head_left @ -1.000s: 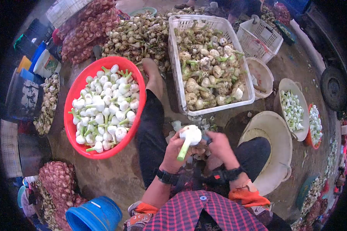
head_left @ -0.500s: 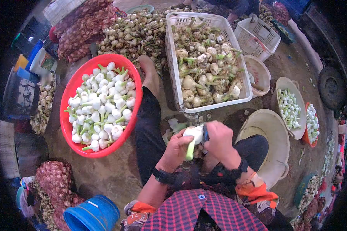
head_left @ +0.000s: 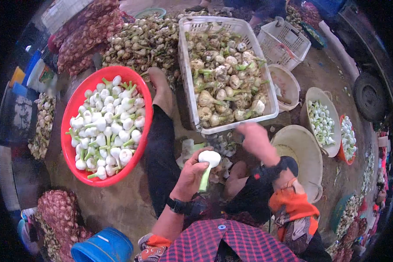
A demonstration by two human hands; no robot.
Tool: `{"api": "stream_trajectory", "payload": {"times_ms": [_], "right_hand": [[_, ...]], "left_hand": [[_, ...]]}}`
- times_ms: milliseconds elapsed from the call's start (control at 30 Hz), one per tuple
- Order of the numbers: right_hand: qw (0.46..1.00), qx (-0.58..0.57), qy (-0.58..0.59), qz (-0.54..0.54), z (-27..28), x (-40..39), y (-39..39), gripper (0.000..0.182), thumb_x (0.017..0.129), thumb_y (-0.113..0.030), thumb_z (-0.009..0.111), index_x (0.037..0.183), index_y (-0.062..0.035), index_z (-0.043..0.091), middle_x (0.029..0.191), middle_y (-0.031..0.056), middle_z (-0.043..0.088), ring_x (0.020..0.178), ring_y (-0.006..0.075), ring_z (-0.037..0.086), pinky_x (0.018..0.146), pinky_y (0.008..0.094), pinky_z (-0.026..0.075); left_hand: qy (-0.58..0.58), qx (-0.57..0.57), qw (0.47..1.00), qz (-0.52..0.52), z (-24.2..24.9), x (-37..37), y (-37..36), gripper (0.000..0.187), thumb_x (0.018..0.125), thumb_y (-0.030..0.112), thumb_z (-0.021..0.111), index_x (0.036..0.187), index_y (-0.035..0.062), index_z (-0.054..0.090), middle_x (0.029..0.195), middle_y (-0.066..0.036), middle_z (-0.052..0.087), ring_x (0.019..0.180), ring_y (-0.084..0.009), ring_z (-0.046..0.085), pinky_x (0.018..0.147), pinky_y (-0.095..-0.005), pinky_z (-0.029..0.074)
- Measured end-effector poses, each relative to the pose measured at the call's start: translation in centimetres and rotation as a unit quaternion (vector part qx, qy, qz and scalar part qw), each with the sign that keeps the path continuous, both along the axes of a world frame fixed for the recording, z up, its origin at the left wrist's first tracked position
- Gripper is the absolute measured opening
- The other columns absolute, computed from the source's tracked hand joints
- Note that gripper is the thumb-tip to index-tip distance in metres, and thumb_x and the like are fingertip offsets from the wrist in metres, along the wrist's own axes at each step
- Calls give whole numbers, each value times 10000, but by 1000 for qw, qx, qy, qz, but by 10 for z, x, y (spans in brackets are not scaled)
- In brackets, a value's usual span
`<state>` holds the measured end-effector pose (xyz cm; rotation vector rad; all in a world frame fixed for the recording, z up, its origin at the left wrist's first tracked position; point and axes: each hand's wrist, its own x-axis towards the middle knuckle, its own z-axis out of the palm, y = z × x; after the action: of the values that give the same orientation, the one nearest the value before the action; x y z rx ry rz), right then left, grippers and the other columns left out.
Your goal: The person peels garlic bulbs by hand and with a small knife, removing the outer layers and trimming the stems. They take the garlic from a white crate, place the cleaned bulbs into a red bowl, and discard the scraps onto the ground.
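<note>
My left hand [head_left: 191,174] holds a peeled white garlic bulb [head_left: 209,158] by its side, its green stem [head_left: 204,178] hanging down. Off to the right and higher, my right hand [head_left: 256,142] is curled and blurred by motion, just below the near edge of the white crate [head_left: 231,124]. What it grips is too smeared to make out. Unpeeled garlic bulbs [head_left: 225,74] with dirty skins fill the crate. Peelings [head_left: 222,146] lie on the floor between my hands. At left, cleaned bulbs [head_left: 102,126] are heaped in a red basin [head_left: 142,144].
A pale tub [head_left: 303,153] stands beside my right knee, with a small bucket [head_left: 288,83] beyond. Farther right is another basin [head_left: 312,96] of cleaned garlic. A blue bucket [head_left: 102,249] and net sacks [head_left: 59,214] lie at lower left. Loose garlic [head_left: 139,43] is piled behind the crate.
My right hand has moved away from the bulb, up and right toward the crate; the dark blue tool it had against the bulb is no longer distinct. My left hand still holds the bulb.
</note>
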<state>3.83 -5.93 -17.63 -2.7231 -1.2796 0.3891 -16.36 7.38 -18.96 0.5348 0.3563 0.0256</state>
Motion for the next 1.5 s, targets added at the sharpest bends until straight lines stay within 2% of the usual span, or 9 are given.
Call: {"api": "stream_trajectory", "payload": {"times_ms": [100,333,533,700,800,900,1000,1300,1500], "right_hand": [[991,18,-113,62,-15,65,3,200,677,-21,558,841,-97,643,825,103,614,859,306,596,728,416,503],[968,-173,-177,47,-50,120,11,238,722,-107,575,928,-155,686,960,60,615,1027,271,530,847,409,426],[975,100,73,-184,-38,119,-9,197,764,-34,552,921,-62,668,849,49,627,801,160,555,734,301,434],[783,276,551,-86,12,7,-1,236,847,-46,557,1069,-37,635,997,19,645,932,115,563,868,268,432],[730,392,534,-168,22,-43,7,255,862,-73,586,1105,4,593,1028,38,631,919,113,568,850,263,444],[674,480,516,-222,15,-72,20,258,862,-90,597,1097,17,583,1026,56,630,907,106,569,820,254,455],[694,539,422,-223,9,-90,24,212,854,-81,604,1039,21,596,986,69,645,873,87,574,780,250,464],[824,456,288,-173,23,-94,2,371,692,131,453,1025,61,599,955,93,659,892,127,587,809,255,453],[637,568,448,-265,1,-103,4,371,692,137,454,1026,71,601,931,64,657,853,111,583,788,242,455]], "left_hand": [[25,-176,984,28,-9,12,-11,441,957,326,284,1155,1,508,1073,-173,595,976,-319,590,833,-456,487],[55,-216,971,86,-32,12,-12,273,860,81,433,1092,-22,537,1058,-171,591,957,-313,601,863,-464,487],[84,-56,991,90,-43,23,-12,383,808,10,510,1190,20,494,1077,-149,584,930,-289,617,765,-378,540],[-6,174,979,109,-23,51,-34,721,748,-21,658,1368,46,296,1186,-115,512,961,-184,584,787,-309,509],[47,231,962,136,-18,43,-33,740,670,29,746,1306,26,367,1146,-107,537,993,-192,563,829,-331,492],[94,602,766,206,-15,33,-34,693,639,68,776,1235,-2,429,1090,-115,569,967,-187,578,831,-329,485],[69,663,710,226,0,28,-34,651,634,85,781,1193,-20,464,1025,-122,594,924,-174,592,828,-317,480],[44,257,963,62,8,3,-15,484,790,221,619,1201,3,485,993,-116,611,809,-189,621,708,-299,510],[-51,-265,963,-23,15,7,-14,498,904,436,449,1136,1,523,946,-111,622,749,-175,627,633,-341,526]]}}
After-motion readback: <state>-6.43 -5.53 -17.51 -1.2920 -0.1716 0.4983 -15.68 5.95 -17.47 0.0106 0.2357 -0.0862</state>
